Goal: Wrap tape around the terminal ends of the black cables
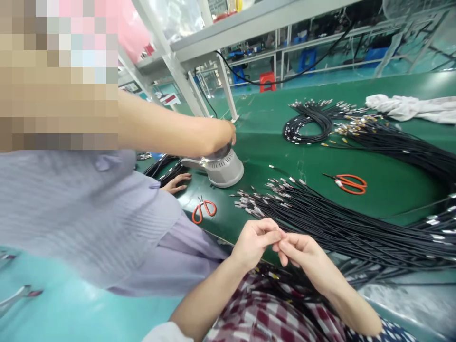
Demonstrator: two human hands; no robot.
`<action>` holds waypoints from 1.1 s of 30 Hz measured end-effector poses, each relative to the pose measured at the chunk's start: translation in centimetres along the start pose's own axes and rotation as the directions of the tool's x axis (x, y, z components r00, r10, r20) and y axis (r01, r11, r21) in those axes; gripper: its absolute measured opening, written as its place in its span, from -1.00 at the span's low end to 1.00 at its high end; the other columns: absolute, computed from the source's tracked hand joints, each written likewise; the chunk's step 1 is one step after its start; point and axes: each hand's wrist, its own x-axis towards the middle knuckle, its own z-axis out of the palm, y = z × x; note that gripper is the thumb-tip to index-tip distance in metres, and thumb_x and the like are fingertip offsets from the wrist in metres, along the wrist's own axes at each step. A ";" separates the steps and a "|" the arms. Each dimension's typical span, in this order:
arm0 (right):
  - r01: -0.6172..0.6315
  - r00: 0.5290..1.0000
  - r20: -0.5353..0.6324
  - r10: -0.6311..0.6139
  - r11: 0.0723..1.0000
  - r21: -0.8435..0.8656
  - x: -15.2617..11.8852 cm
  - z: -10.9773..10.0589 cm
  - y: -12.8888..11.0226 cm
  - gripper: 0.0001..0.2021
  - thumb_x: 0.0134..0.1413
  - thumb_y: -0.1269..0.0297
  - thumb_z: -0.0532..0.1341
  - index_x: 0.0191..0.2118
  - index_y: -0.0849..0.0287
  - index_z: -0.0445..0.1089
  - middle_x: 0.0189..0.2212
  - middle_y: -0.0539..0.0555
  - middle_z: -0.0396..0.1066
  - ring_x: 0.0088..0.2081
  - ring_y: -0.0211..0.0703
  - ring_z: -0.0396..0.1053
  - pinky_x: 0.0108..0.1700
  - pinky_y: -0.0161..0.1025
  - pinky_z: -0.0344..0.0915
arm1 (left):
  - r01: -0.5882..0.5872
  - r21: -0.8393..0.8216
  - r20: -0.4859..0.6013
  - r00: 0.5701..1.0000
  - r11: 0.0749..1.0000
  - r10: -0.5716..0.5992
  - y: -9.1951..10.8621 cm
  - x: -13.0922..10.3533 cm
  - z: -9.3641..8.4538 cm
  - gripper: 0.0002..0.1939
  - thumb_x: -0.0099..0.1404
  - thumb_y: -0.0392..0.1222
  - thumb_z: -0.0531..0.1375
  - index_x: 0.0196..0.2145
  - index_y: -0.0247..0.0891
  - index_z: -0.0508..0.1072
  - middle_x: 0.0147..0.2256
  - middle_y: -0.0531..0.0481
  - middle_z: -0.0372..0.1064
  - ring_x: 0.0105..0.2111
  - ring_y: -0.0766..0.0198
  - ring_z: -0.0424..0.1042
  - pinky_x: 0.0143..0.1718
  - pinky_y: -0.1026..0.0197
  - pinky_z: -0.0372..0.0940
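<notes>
Fingertips together, my left hand (253, 243) and my right hand (301, 251) meet just in front of the table edge. Both are closed in a pinch, and whatever is between the fingertips is too small to make out. Right behind them a large bundle of black cables (331, 216) lies on the green table (263, 111), its metal-tipped ends pointing left. More dark cables with a few yellow tags (273, 275) lie under my hands, across the checkered apron (256, 304).
Orange-handled snips (351, 184) lie behind the bundle, and another pair (204, 209) lies left of my hands. A co-worker (167, 124) reaches over a grey device (225, 169) at left. A coiled cable bundle (308, 126) and a white cloth (409, 107) lie farther back.
</notes>
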 end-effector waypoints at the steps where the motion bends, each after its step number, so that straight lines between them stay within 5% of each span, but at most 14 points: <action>1: -0.009 1.000 0.007 0.009 1.000 0.013 0.0 -0.1 0.0 -0.53 0.08 -0.15 0.28 -0.40 0.26 0.48 -0.63 -0.04 0.29 -0.57 -0.36 -0.06 -0.50 -0.30 -0.15 | 0.016 -0.015 0.015 1.000 1.000 -0.015 0.1 0.1 -0.1 -0.69 -0.05 -0.02 0.50 -0.51 -0.35 0.62 -0.49 0.02 0.30 -0.57 0.43 0.28 -0.52 0.29 0.20; 11: 0.040 0.997 0.067 -0.039 0.999 -0.011 -0.3 0.1 -0.7 -0.59 0.02 -0.06 0.34 -0.54 0.21 0.43 -0.52 0.05 0.41 -0.42 -0.22 0.23 -0.28 -0.26 0.13 | 0.041 -0.070 0.092 0.995 0.997 -0.035 0.1 0.2 -0.6 -0.71 -0.11 -0.08 0.52 -0.54 -0.34 0.61 -0.47 0.02 0.36 -0.64 0.45 0.33 -0.58 0.30 0.18; 18: 0.006 0.997 0.079 -0.002 0.998 -0.058 -0.2 -0.1 -0.1 -0.60 0.10 -0.10 0.27 -0.42 0.20 0.51 -0.62 0.00 0.32 -0.52 -0.26 0.03 -0.40 -0.25 -0.03 | 0.045 -0.086 0.043 0.998 0.995 -0.041 -0.6 0.0 -0.6 -0.73 -0.11 -0.13 0.52 -0.57 -0.36 0.59 -0.51 0.00 0.40 -0.65 0.45 0.32 -0.59 0.32 0.17; 23: -0.054 0.991 0.125 0.056 0.998 -0.019 -0.1 -0.6 0.6 -0.59 0.12 -0.11 0.24 -0.37 0.20 0.50 -0.64 -0.03 0.25 -0.52 -0.26 0.00 -0.39 -0.25 -0.09 | 0.091 -0.153 0.096 0.992 0.984 -0.076 -0.9 0.3 -0.7 -0.65 -0.16 -0.09 0.54 -0.59 -0.38 0.53 -0.60 0.05 0.36 -0.68 0.43 0.31 -0.57 0.31 0.19; 33: -0.103 0.985 0.137 0.101 0.995 0.010 -0.2 -0.6 0.6 -0.56 0.08 -0.16 0.26 -0.38 0.19 0.47 -0.66 -0.04 0.20 -0.52 -0.26 -0.02 -0.38 -0.24 -0.09 | -0.003 -0.086 0.155 0.988 0.996 0.016 -1.0 0.0 -1.5 -0.70 0.01 -0.04 0.47 -0.47 -0.36 0.60 -0.56 0.01 0.39 -0.62 0.37 0.38 -0.51 0.28 0.26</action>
